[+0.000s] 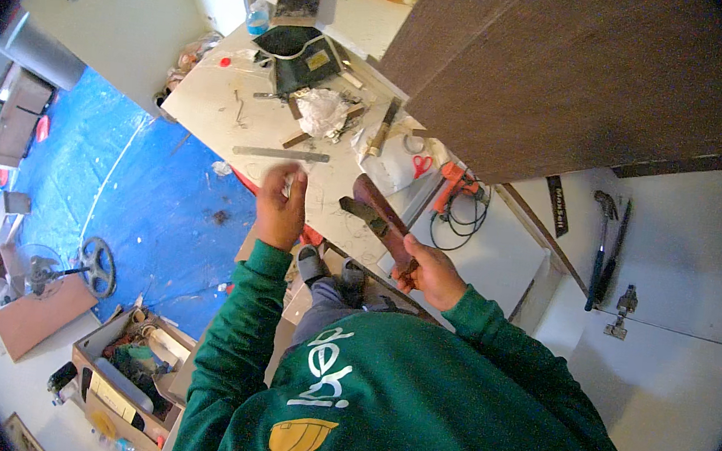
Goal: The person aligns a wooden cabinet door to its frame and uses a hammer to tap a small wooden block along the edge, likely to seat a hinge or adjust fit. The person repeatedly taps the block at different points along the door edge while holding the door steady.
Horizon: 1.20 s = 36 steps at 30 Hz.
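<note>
Right hand (435, 277): you are clasping, fingers and thumb closed, the near end of a long, flat, reddish-brown piece (392, 231), perhaps leather, apparently leaving its length free above the off-white bench (206, 105). Dark olive strip (362, 213): crossing that piece (attachment unclear). Left hand (281, 208): you are holding it raised, fingers curled, near a flat grey metal strip (280, 154); blur is hiding whether it is pinching anything. Orange-red corded power tool (451, 185): lying beyond, probably parked within reach.
</note>
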Available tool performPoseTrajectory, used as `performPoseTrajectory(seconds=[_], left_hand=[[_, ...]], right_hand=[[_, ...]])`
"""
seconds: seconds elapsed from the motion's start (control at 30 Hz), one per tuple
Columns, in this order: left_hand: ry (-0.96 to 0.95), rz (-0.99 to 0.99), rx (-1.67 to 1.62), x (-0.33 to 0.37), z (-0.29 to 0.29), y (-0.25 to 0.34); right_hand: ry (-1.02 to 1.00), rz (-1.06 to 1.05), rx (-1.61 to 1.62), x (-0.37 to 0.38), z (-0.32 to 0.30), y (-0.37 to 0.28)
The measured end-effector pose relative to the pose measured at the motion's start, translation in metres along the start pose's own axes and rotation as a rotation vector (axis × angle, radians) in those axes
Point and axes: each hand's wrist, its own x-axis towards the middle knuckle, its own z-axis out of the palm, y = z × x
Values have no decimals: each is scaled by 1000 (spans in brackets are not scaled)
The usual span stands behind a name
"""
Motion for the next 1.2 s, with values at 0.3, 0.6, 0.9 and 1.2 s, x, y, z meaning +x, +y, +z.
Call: performPoseTrajectory(seconds=[0.3, 0.6, 0.9, 1.2], left_hand=[[57, -690, -306, -52, 7, -61], [58, 44, 61, 50, 15, -49], [-277, -404, -275, -26, 8, -41], [-537, -673, -783, -98, 50, 6]], right_hand=[[-26, -21, 188, 2, 6, 8], [-18, 7, 193, 4, 14, 12], [-85, -33, 73, -1, 13, 10], [-119, -5, -98, 12, 26, 16]])
